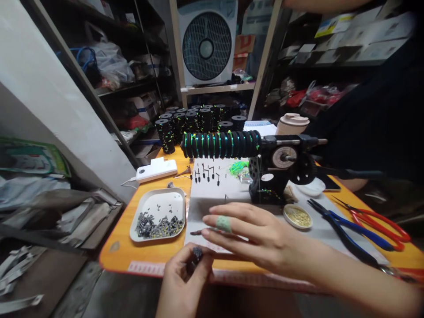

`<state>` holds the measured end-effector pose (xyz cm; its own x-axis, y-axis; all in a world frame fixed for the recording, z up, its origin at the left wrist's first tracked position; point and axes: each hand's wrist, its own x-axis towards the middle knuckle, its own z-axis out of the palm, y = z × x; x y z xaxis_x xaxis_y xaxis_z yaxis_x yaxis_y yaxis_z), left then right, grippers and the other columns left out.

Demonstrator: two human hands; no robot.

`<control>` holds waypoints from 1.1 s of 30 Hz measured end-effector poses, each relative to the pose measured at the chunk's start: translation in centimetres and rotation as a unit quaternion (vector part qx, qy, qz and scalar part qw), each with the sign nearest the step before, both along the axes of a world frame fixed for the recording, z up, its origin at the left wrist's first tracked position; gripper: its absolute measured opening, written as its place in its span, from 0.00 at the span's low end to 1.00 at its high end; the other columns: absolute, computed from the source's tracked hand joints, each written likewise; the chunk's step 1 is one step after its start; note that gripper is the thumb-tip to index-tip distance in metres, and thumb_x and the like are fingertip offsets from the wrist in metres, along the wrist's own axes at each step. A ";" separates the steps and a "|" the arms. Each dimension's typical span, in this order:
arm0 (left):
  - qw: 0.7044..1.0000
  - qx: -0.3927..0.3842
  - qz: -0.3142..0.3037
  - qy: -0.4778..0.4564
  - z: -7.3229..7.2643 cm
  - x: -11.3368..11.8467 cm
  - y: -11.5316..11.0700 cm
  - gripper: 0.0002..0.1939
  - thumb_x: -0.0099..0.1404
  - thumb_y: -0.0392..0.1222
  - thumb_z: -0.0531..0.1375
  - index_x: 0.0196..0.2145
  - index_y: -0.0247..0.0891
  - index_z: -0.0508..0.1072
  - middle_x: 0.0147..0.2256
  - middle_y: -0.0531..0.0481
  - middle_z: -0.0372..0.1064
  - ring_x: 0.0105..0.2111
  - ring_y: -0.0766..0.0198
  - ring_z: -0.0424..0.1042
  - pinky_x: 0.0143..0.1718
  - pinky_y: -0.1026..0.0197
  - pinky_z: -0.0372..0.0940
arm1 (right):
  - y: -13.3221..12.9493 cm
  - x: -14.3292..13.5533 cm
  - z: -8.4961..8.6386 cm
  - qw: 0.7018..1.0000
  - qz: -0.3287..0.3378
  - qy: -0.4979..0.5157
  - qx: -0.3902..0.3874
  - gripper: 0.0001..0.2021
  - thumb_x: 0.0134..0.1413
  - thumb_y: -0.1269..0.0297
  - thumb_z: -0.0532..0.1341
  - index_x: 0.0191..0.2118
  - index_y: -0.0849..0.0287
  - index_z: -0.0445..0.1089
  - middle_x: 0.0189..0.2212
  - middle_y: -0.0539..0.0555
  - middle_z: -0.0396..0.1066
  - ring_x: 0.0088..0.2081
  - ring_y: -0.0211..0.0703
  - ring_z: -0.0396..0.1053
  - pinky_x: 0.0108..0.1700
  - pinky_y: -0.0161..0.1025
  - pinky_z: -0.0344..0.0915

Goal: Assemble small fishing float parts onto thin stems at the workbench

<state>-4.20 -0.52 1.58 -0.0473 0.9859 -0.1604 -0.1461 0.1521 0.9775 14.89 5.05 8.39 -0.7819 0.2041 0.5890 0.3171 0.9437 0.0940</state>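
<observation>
On the orange desk (115, 259), a slim dark piece (196, 232) lies sideways on white paper (210, 193), just beyond the left hand (187, 276) pinching a dark clump (197, 252), and nearer the right hand (255, 227), roughly in line with its outstretched, slightly spread fingers, contact unclear.

Nearer the camera and right of the white, rounded-square tray (145, 202), the bare left hand (185, 274) partly hides a dark-grey clump (197, 252), its pieces too small to tell; far right of the tray, a blurred, dark-clothed person (374, 101) is cut off.
</observation>
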 end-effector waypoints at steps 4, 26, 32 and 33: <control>0.994 0.042 0.036 0.092 0.2 -1.9 -0.1 0.18 0.55 0.57 0.70 0.25 0.38 0.79 0.20 0.52 0.68 0.22 0.65 0.65 0.25 0.66 0.60 | 1.8 -0.7 -1.0 0.996 0.061 -0.062 0.014 0.15 0.69 0.74 0.50 0.41 0.66 0.74 0.32 0.55 0.76 0.38 0.44 0.73 0.56 0.45 0.68; 0.993 0.038 0.049 -0.104 0.0 0.8 3.1 0.12 0.61 0.47 0.69 0.32 0.38 0.73 0.27 0.53 0.72 0.22 0.73 0.62 0.23 0.72 0.58 | 0.6 -1.0 -3.0 0.898 -0.068 0.262 -0.347 0.05 0.61 0.73 0.61 0.36 0.61 0.75 0.25 0.50 0.67 0.27 0.35 0.64 0.29 0.32 0.61; 0.988 0.050 0.074 -0.125 -1.1 2.8 3.0 0.12 0.58 0.46 0.71 0.32 0.39 0.75 0.28 0.54 0.72 0.29 0.69 0.69 0.30 0.71 0.66 | 0.5 -1.2 -3.7 0.861 -0.105 0.309 -0.390 0.05 0.59 0.68 0.65 0.36 0.55 0.80 0.25 0.50 0.72 0.28 0.38 0.65 0.30 0.35 0.61; 0.990 0.066 0.079 -0.099 -1.1 2.9 2.9 0.11 0.58 0.46 0.71 0.32 0.38 0.75 0.29 0.53 0.72 0.30 0.68 0.71 0.32 0.70 0.67 | 0.5 -1.2 -3.7 0.858 -0.105 0.311 -0.395 0.05 0.60 0.68 0.65 0.37 0.56 0.80 0.25 0.50 0.72 0.28 0.38 0.65 0.30 0.35 0.60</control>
